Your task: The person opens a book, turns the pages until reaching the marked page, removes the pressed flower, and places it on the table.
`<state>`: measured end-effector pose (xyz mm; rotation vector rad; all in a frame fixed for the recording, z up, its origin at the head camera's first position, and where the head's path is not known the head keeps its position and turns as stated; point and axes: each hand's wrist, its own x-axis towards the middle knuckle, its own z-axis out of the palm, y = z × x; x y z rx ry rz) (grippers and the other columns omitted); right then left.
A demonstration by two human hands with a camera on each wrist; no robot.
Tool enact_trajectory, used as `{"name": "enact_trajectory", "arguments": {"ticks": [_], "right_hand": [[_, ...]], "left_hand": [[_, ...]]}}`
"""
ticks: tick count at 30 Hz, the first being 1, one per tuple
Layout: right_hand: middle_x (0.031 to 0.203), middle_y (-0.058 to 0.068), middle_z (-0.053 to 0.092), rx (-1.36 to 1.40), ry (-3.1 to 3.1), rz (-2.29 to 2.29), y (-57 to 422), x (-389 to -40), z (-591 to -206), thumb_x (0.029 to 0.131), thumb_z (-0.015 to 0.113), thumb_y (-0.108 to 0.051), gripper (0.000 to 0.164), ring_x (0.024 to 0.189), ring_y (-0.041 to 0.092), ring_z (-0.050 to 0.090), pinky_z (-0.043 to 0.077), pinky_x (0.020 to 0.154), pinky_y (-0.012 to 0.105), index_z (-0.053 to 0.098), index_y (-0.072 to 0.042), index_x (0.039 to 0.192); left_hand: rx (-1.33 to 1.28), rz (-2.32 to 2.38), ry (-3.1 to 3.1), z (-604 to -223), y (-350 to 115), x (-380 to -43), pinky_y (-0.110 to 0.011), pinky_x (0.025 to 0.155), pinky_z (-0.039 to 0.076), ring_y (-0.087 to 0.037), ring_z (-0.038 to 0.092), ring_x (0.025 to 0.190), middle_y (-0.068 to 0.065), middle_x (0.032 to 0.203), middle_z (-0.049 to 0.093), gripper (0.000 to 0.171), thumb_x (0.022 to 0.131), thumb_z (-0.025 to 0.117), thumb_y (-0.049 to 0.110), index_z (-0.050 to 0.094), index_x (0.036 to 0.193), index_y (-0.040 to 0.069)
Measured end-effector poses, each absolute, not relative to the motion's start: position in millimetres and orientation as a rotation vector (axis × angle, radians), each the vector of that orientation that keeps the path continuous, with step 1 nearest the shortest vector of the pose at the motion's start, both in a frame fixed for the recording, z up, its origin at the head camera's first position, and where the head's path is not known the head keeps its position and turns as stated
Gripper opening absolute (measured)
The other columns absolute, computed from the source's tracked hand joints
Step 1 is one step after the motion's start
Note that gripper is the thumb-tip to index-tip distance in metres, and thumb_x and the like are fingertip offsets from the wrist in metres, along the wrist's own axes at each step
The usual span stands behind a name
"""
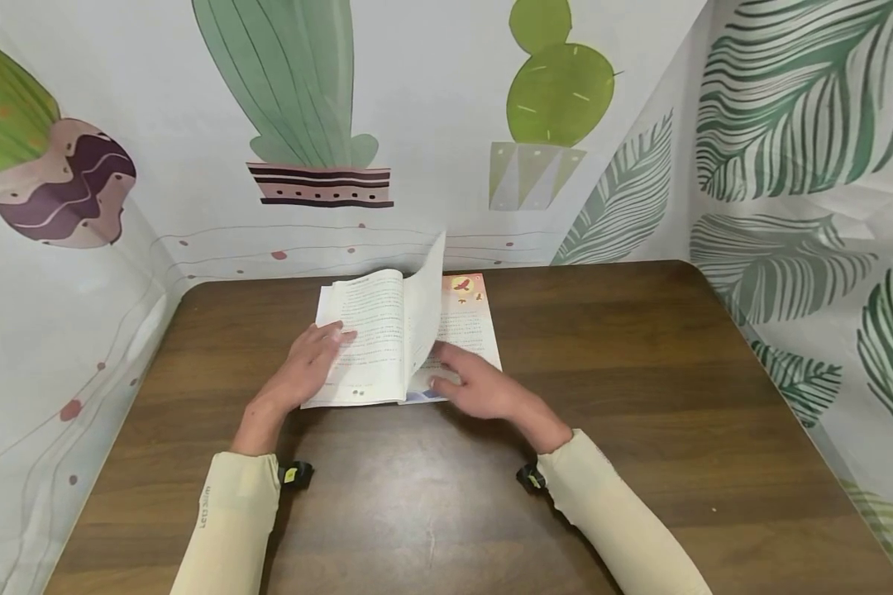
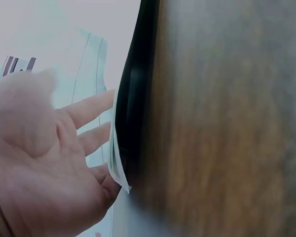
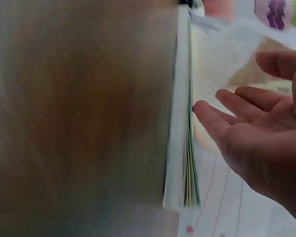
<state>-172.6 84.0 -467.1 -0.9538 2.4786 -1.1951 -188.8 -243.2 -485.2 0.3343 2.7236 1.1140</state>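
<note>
An open book (image 1: 368, 347) with printed text lies near the far edge of the table. One of its pages (image 1: 426, 306) stands up from the middle, curving over the right side. My left hand (image 1: 308, 364) rests on the left-hand page, its fingers lying over the outer margin. In the left wrist view, that hand (image 2: 44, 153) has extended fingers along the book's edge. My right hand (image 1: 484, 388) is at the lower right of the book, fingertips close by the raised page. The right wrist view has this hand (image 3: 266, 128) with loose, extended fingers beside the book's page edges (image 3: 180, 148).
The brown wooden table (image 1: 640, 397) extends to both sides and in front of the book. Behind it is a wall covering (image 1: 439, 99) printed with cacti, with large leaves on the right. Black wrist bands (image 1: 298, 475) sit at the sleeve cuffs.
</note>
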Motion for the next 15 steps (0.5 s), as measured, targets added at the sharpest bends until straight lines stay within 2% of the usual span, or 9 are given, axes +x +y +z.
{"name": "enact_trajectory", "arguments": {"ticks": [3, 6, 10, 12, 15], "right_hand": [[0.158, 0.012, 0.050, -1.082, 2.452, -1.114, 74.1, -165.2, -467.9, 0.105, 0.062, -0.014, 0.057, 0.140, 0.025, 0.050, 0.039, 0.119, 0.044, 0.045, -0.004, 0.158], [0.164, 0.010, 0.043, -1.216, 2.426, -1.005, 68.8, -158.6, -468.0, 0.105, 0.062, -0.015, 0.063, 0.148, 0.028, 0.044, 0.034, 0.123, 0.044, 0.039, -0.005, 0.163], [0.175, 0.012, 0.026, -1.303, 2.406, -0.838, 67.2, -150.6, -468.0, 0.106, 0.061, -0.018, 0.071, 0.161, 0.041, 0.019, 0.016, 0.131, 0.049, 0.027, -0.002, 0.167], [0.176, 0.010, 0.020, -1.304, 2.402, -0.785, 66.7, -147.8, -467.2, 0.106, 0.061, -0.019, 0.075, 0.162, 0.043, 0.011, 0.011, 0.131, 0.050, 0.023, -0.002, 0.168], [0.177, 0.008, 0.019, -1.283, 2.407, -0.755, 65.6, -145.6, -466.8, 0.106, 0.062, -0.019, 0.077, 0.163, 0.043, 0.009, 0.011, 0.132, 0.050, 0.021, -0.006, 0.169]], "left_hand": [[0.204, 1.293, 2.608, -480.9, -243.8, -188.9, -0.064, 0.128, 0.003, -0.039, 0.004, 0.164, -0.016, 0.175, 0.023, 0.081, 0.112, 0.008, 0.060, 0.041, 0.163, 0.006], [0.129, 1.408, 2.524, -477.2, -245.5, -187.6, -0.063, 0.128, -0.001, -0.031, 0.002, 0.165, -0.010, 0.176, 0.024, 0.091, 0.106, -0.003, 0.069, 0.030, 0.168, 0.012], [0.081, 1.523, 2.441, -473.7, -249.6, -185.2, -0.064, 0.126, -0.006, -0.028, -0.002, 0.165, -0.009, 0.171, 0.034, 0.090, 0.103, -0.009, 0.071, 0.021, 0.171, 0.020], [0.041, 1.567, 2.422, -472.3, -251.0, -184.7, -0.066, 0.126, -0.005, -0.031, 0.001, 0.164, -0.013, 0.172, 0.031, 0.090, 0.102, -0.009, 0.072, 0.017, 0.172, 0.021], [-0.046, 1.596, 2.428, -470.9, -251.4, -184.5, -0.065, 0.127, -0.002, -0.035, 0.003, 0.164, -0.017, 0.176, 0.018, 0.091, 0.101, -0.006, 0.075, 0.007, 0.172, 0.020]]}}
